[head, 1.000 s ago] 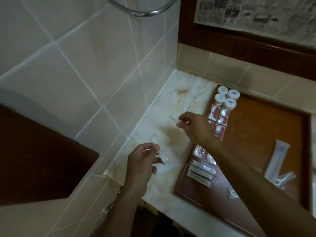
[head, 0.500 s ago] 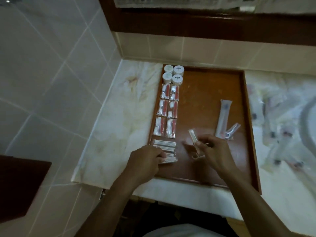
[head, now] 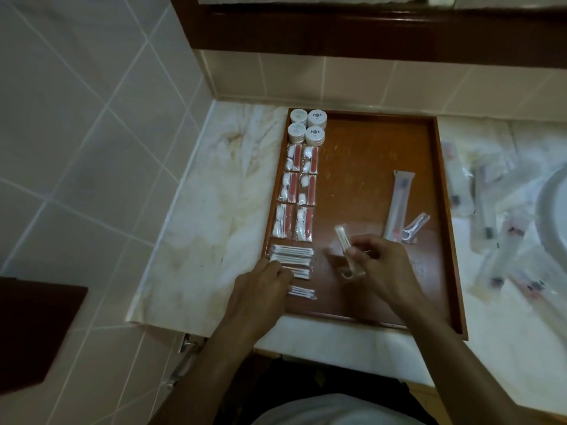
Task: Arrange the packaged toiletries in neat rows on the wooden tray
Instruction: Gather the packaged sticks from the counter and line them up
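The left hand lies knuckles up at the near left corner of the wooden tray, its fingers curled down onto the stack of cotton swab packets; whether they pinch a packet or only press on it cannot be told. One more swab packet lies just right of that hand's knuckles, apart from the stack. Beyond the hand's fingertips run two columns of red-and-white sachets, and past those, in the far left corner, four white round jars sit in a square. To the right, the right hand hovers over the tray's near middle, thumb and fingers pinching a small clear packet that tilts up and away from it. Beyond and right of this hand lie a long wrapped toothbrush and, touching its near end, a packaged floss pick. Further right, off the tray, blurred clear packets are scattered on the marble counter.
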